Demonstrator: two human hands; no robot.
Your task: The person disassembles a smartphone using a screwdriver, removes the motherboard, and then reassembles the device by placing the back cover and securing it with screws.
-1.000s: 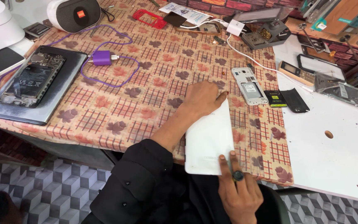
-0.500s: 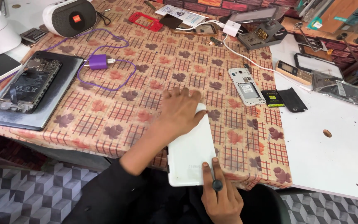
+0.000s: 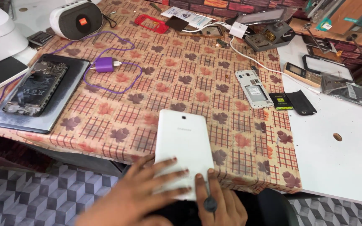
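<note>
A white tablet (image 3: pixel 183 144) lies face down at the near edge of the table, its lower end hanging over the edge. My left hand (image 3: pixel 137 194) rests with spread fingers on the tablet's lower left part. My right hand (image 3: pixel 218 203), with a dark ring on one finger, touches the tablet's bottom edge with a fingertip. Both hands press on the tablet rather than close around it.
A leaf-patterned cloth (image 3: pixel 177 83) covers the table. On it lie an opened phone on a grey pad (image 3: pixel 36 90), a purple charger with cable (image 3: pixel 105 65), a grey speaker (image 3: pixel 76 19), an opened white phone (image 3: pixel 254 88), a battery (image 3: pixel 280 101), a black cover (image 3: pixel 300 102). A white board (image 3: pixel 340 146) at right.
My left hand has pulled back from the tablet's top to its lower left part. The view has shifted, and the tablet now shows more fully.
</note>
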